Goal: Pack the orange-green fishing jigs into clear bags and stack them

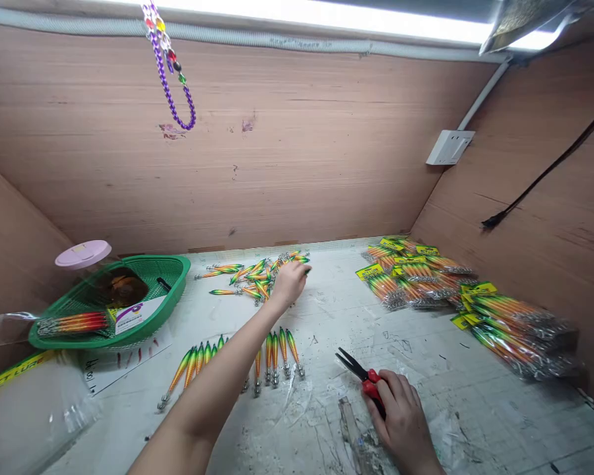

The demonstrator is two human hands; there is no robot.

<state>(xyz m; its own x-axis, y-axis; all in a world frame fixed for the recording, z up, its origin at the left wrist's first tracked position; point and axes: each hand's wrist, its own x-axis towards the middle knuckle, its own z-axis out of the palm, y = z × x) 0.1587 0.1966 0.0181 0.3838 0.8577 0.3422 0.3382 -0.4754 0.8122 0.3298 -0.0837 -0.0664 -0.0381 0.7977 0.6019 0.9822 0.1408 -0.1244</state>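
My left hand [290, 284] reaches over the loose pile of green-and-orange fishing lures [255, 277] at the back of the table. Its fingers are closed around the green end of a lure [305, 269]; most of that lure is hidden. Low on the right, my right hand [400, 419] grips red-handled pliers [371, 386], whose black jaws stand apart and point up and left. Between the hands lies a row of lures [276, 353], side by side with their metal hook ends toward me. My left forearm covers the middle of that row.
Bagged lures with yellow labels [416, 274] are heaped along the right side. A green basket [178, 284] at left holds red lures [74, 323], a card and a brown roll. Clear plastic bags [34, 422] lie at front left. A purple bead chain [165, 86] hangs above.
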